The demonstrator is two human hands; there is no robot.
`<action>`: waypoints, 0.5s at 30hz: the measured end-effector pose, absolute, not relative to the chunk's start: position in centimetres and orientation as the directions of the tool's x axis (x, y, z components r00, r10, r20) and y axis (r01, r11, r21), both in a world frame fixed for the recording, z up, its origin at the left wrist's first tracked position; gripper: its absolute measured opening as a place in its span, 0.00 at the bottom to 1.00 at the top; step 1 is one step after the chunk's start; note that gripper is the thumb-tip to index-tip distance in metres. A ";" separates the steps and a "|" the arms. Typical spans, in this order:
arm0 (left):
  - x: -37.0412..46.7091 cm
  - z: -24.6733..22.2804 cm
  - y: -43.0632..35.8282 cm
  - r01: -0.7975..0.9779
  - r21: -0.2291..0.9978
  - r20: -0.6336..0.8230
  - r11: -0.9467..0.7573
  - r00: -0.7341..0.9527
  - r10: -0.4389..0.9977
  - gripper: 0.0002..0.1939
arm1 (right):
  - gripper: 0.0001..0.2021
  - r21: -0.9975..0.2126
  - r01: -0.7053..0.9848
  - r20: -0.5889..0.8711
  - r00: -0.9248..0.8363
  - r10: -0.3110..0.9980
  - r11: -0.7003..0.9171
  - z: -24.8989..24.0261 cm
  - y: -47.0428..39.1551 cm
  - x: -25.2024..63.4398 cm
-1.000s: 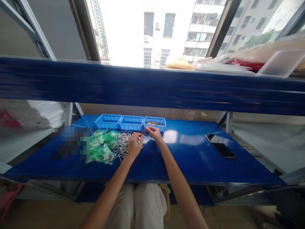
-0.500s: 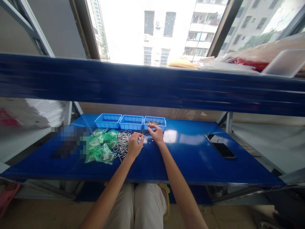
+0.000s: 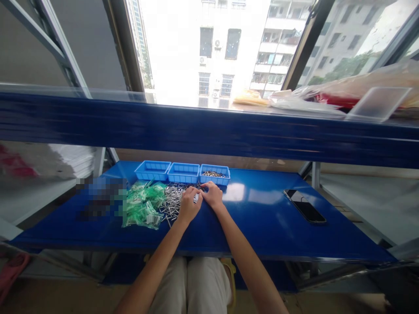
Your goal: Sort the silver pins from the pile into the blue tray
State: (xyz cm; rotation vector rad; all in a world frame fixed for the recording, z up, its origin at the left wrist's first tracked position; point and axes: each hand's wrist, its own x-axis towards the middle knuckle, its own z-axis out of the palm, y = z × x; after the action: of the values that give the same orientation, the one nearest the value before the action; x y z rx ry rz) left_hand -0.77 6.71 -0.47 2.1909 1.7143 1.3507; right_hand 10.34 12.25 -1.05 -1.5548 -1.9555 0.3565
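Observation:
A loose pile of thin silver metal pins (image 3: 172,199) lies on the blue table. At the pile's right edge, my left hand (image 3: 190,205) is closed, with a bit of silver metal showing between its thumb and fingers, like the pins beside it. My right hand (image 3: 213,196) meets it there, fingers bent together at the left fingertips; what they pinch is hidden. Just behind the hands stands a small blue bin (image 3: 225,179) with dark and silver pins in it. Left of the pile lie green plastic bags (image 3: 140,207) with metal pieces inside.
Two more blue bins (image 3: 152,171) stand in a row with the filled one. A black phone (image 3: 305,206) lies at the right of the table (image 3: 255,226). A blue shelf beam (image 3: 209,131) crosses above the back of the table. A blurred patch covers the left side.
My right hand has come back from the filled bin's front edge to meet my left hand. My left hand stays closed by the pile. The view has tilted up slightly.

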 end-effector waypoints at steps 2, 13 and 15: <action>-0.6 -0.5 6.5 0.785 0.457 0.620 -0.418 0.056 0.782 0.06 | 0.09 -0.552 0.787 0.304 -0.117 0.946 0.275 -1.3 12.3 10.3; -0.3 -0.4 4.6 0.801 0.290 0.798 -0.524 0.099 0.594 0.06 | 0.08 -0.535 0.806 0.360 -0.052 0.931 0.252 -2.6 12.4 10.4; -0.3 -0.4 4.2 0.803 0.276 0.815 -0.528 0.096 0.572 0.05 | 0.08 -0.544 0.806 0.369 -0.021 0.929 0.234 -2.8 12.2 10.5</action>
State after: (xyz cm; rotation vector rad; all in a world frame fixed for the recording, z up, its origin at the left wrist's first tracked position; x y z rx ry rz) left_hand -0.29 4.24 -0.40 2.4888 1.6043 1.6358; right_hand 10.50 12.25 -2.78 -1.5945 -1.8452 0.2363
